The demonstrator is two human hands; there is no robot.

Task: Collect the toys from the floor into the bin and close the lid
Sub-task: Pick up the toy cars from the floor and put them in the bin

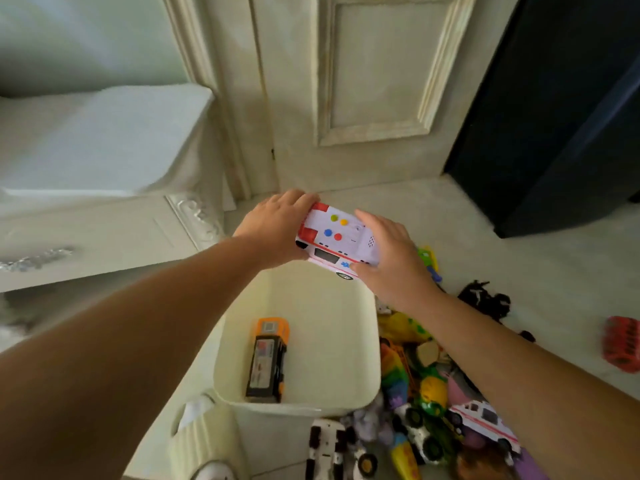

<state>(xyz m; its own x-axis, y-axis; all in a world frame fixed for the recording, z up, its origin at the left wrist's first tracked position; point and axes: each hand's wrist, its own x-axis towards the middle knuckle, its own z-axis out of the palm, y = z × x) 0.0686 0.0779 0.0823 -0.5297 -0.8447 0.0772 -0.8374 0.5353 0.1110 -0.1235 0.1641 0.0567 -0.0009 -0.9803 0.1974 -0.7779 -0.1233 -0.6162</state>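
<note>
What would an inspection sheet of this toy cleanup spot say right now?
Surface: pale floor, toys on its right side.
Job's things: open bin holds an orange truck; a toy ambulance is held above its far rim.
Clutter: toy pile right of the bin, with a second ambulance; black toy and red toy lie apart.
Hands: left hand and right hand each grip an end of the toy ambulance.
Cables: nothing seen.
Surroundings: white cabinet left, panelled door ahead, dark furniture right.
</note>
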